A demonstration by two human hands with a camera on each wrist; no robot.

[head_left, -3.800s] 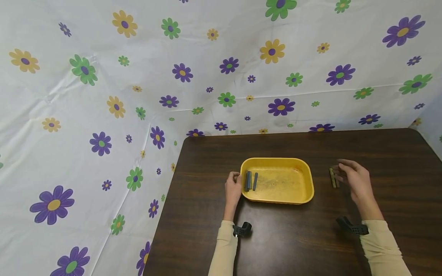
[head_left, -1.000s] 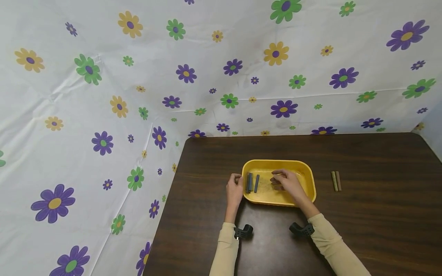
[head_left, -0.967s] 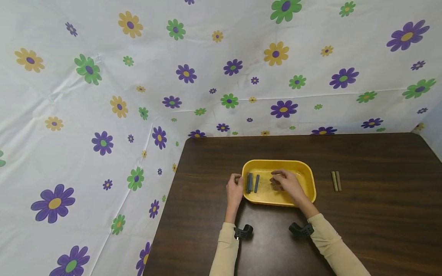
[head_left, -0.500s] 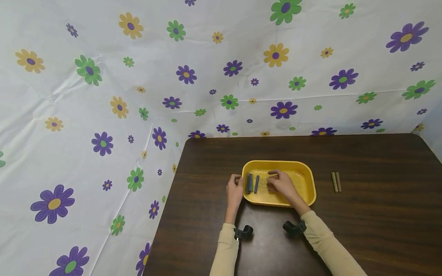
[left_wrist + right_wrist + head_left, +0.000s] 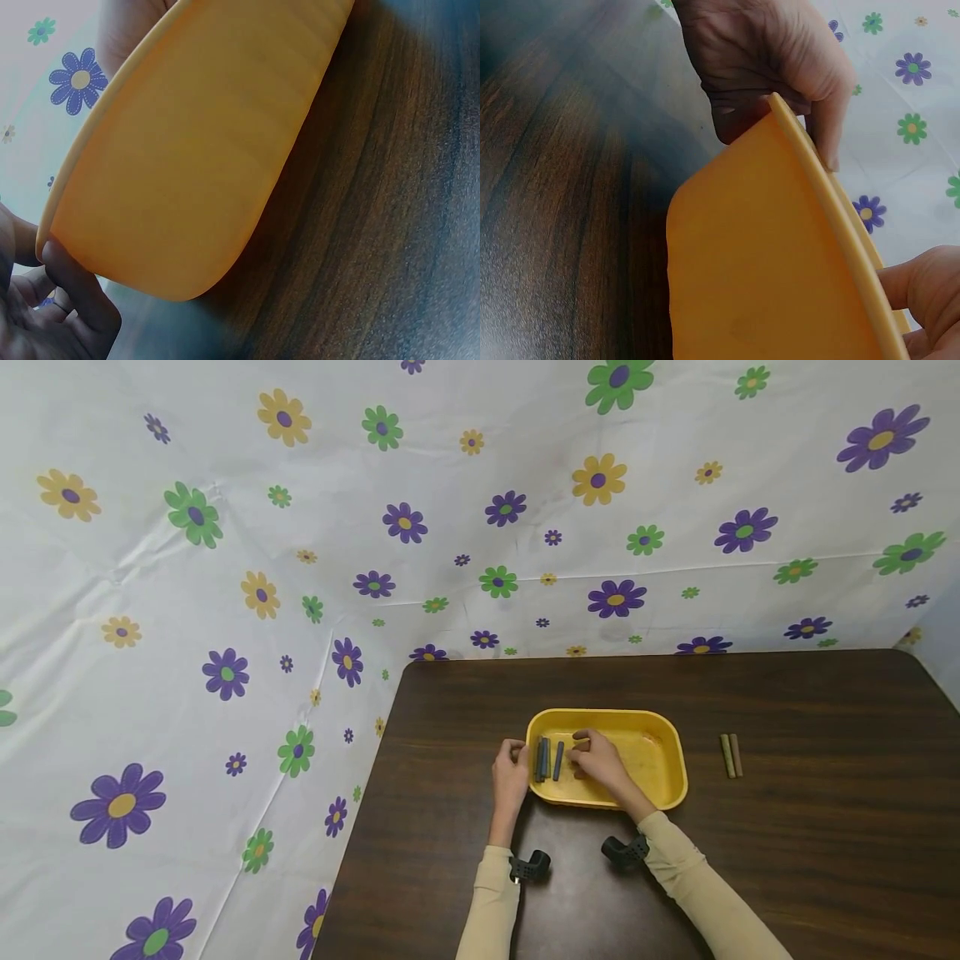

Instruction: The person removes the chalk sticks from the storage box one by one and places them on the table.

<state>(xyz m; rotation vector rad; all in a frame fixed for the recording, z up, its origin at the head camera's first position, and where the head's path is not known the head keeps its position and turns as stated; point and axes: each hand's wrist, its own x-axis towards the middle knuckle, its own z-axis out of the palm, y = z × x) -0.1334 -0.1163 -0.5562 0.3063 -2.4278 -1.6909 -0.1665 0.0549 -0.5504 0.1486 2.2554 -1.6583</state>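
Observation:
My left hand [image 5: 510,777] pinches the left rim of a yellow plastic tray [image 5: 645,717], thumb and fingers on either side of the edge; the left wrist view shows this left hand [image 5: 64,300] at the tray's corner. Inside the tray, several dark grey-blue chalk-like sticks [image 5: 542,758] lie against the left wall, with one dark stick [image 5: 558,761] slightly apart. My right hand [image 5: 603,764] is bent down over the tray floor just right of that stick. Its fingertips are partly hidden, so whether they hold anything is unclear. In the right wrist view, the right hand [image 5: 930,292] shows beyond the rim.
On the brown wooden table [image 5: 810,827], an olive stick [image 5: 727,756] and a brownish stick [image 5: 737,755] lie side by side, right of the tray. A flower-printed white sheet [image 5: 450,485] hangs behind and to the left.
My right hand has come from the sticks at the right into the tray, then slid left toward the dark sticks. The left hand keeps its place on the rim.

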